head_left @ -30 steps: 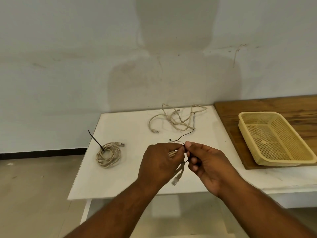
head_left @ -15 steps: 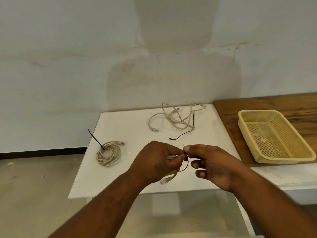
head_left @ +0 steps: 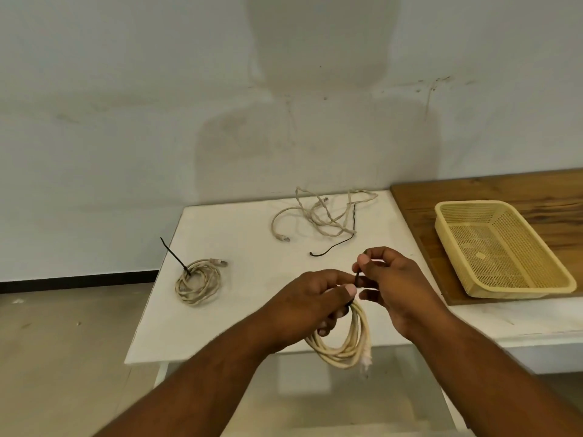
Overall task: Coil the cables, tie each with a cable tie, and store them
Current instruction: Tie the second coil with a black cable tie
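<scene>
Tied coil (head_left: 197, 282): lies unmoved on the left of the table (head_left: 246, 310), its own tie (head_left: 172, 255) sticking up.
Left hand (head_left: 310, 299): fingers curl round the top of the held coil (head_left: 350, 345). A moment ago only a plug dangled below; now the loops hang in full view off the table's near edge.
Held tie (head_left: 357, 277): the slack loop seen half a second ago has been drawn in and the tail stands upright.
Right hand (head_left: 391, 279): pinches that tail between thumb and forefinger and has risen.
Meaning: the tie is probably being cinched, so the second cable is nearly tied.
Loose cable (head_left: 315, 216), spare tie (head_left: 334, 246): at the table's back, unchanged.
Basket (head_left: 568, 283): on the wooden board (head_left: 473, 197), right; no cable in it.
Count: three cables, three ties, one basket.
</scene>
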